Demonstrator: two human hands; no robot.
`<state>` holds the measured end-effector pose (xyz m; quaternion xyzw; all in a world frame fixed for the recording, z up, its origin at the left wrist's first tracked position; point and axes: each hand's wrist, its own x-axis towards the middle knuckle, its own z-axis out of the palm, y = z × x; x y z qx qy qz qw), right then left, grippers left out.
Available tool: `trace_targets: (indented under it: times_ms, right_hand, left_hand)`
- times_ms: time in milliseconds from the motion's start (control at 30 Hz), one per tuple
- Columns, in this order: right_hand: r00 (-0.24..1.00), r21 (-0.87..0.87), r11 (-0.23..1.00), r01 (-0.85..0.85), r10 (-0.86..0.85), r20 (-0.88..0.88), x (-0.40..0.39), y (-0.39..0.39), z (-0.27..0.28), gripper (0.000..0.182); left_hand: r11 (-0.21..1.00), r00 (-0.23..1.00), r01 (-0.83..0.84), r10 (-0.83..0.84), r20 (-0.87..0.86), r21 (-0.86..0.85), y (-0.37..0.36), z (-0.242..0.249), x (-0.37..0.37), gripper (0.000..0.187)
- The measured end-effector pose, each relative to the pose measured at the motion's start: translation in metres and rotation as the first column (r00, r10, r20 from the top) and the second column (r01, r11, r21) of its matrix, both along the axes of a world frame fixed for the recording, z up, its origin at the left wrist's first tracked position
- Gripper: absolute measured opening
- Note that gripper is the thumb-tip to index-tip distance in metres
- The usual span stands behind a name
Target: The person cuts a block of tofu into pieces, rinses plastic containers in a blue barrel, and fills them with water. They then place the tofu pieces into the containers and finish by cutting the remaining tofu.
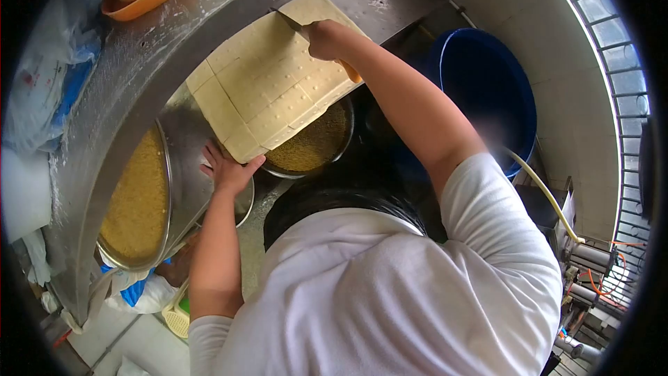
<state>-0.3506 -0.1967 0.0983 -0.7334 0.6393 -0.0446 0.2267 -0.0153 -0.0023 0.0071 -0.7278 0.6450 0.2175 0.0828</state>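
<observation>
A broad, pale yellow slab of tofu (264, 76) lies tilted in front of me, its surface dotted with small bumps and crossed by straight cut lines. My right hand (327, 40) is closed around a knife (290, 22), its blade pointing to the far left and lying over the far part of the slab. Just below my right wrist, an orange piece (349, 71) shows at the slab's edge. At the slab's near left corner, my left hand (232, 169) rests with fingers spread, the thumb right against the corner.
Under the slab's near edge stands a round metal pan (348, 141) of yellowish grainy material. Another large pan (167, 198) with yellow crumbly material is on the left. A curved metal edge (115, 122) runs along the left. A big blue barrel (518, 97) stands at right, near a hose (546, 195).
</observation>
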Motion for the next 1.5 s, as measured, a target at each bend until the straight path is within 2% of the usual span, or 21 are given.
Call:
trace_targets:
  times_ms: [133, 300, 367, 467, 567, 700, 833, 900, 967, 1033, 1100, 1167, 1233, 1433, 1500]
  right_hand:
    - [0.996, 0.08, 0.995, -0.059, 0.064, -0.063, -0.011, 0.049, 0.03, 0.054]
    - [0.996, -0.01, 0.996, -0.085, 0.085, 0.004, -0.031, 0.116, 0.038, 0.061]
    - [0.999, 0.141, 0.99, -0.021, 0.027, -0.042, -0.029, 0.149, 0.073, 0.066]
    - [0.999, 0.163, 0.986, 0.013, -0.005, -0.05, -0.049, 0.19, 0.059, 0.073]
    - [0.995, 0.165, 0.986, 0.001, 0.015, -0.098, -0.065, 0.244, 0.07, 0.071]
    - [0.993, 0.239, 0.971, 0.023, 0.007, -0.122, -0.098, 0.316, 0.099, 0.071]
    - [0.994, 0.334, 0.94, 0.077, -0.048, -0.095, -0.129, 0.34, 0.135, 0.07]
    - [0.993, 0.278, 0.954, 0.114, -0.107, -0.043, -0.132, 0.33, 0.127, 0.068]
    - [0.975, 0.063, 0.991, 0.115, -0.124, 0.182, -0.13, 0.297, 0.11, 0.068]
    - [0.968, -0.025, 0.989, 0.144, -0.136, 0.211, -0.121, 0.248, 0.089, 0.066]
    - [0.985, -0.033, 0.991, 0.128, -0.123, 0.122, -0.11, 0.19, 0.072, 0.064]
    - [0.985, -0.113, 0.983, 0.143, -0.131, 0.112, -0.106, 0.126, 0.028, 0.067]
    - [0.985, -0.063, 0.987, 0.149, -0.142, 0.095, -0.085, 0.082, 0.037, 0.072]
    - [0.994, -0.093, 0.99, 0.102, -0.098, 0.039, -0.051, -0.012, 0.02, 0.076]
    - [0.992, 0.014, 0.993, 0.121, -0.122, 0.04, -0.046, -0.028, 0.019, 0.075]
  left_hand:
    - [1.0, 1.0, -0.013, 0.013, 0.005, -0.019, 0.001, -0.006, 0.002, 0.139]
    - [0.999, 1.0, -0.009, 0.009, 0.007, -0.04, 0.003, -0.006, 0.002, 0.139]
    - [0.998, 1.0, -0.009, 0.01, 0.006, -0.055, 0.003, -0.006, 0.002, 0.138]
    - [0.999, 1.0, -0.006, 0.007, 0.021, -0.039, 0.001, -0.003, 0.001, 0.135]
    - [0.999, 1.0, -0.01, 0.011, 0.018, -0.036, 0.002, -0.002, -0.001, 0.133]
    - [1.0, 1.0, 0.002, -0.002, 0.017, -0.008, 0.001, -0.002, 0.0, 0.132]
    - [1.0, 0.999, -0.004, 0.004, 0.035, 0.006, -0.001, -0.002, -0.001, 0.133]
    - [1.0, 0.998, -0.008, 0.007, 0.054, 0.005, -0.001, -0.002, -0.003, 0.133]
    - [1.0, 0.999, -0.019, 0.018, 0.043, 0.014, -0.002, 0.001, -0.004, 0.134]
    - [1.0, 0.999, -0.019, 0.019, 0.039, 0.003, -0.002, -0.003, -0.003, 0.134]
    - [1.0, 0.999, -0.023, 0.023, 0.034, -0.005, 0.0, -0.004, -0.002, 0.135]
    - [0.998, 0.998, -0.054, 0.053, -0.028, -0.042, 0.0, -0.001, -0.004, 0.14]
    - [0.998, 0.999, -0.053, 0.052, -0.014, -0.025, -0.003, 0.001, -0.005, 0.14]
    - [0.998, 0.998, -0.055, 0.055, -0.015, -0.008, -0.003, 0.004, -0.006, 0.141]
    - [0.998, 0.998, -0.061, 0.061, -0.015, -0.004, -0.003, 0.004, -0.006, 0.14]
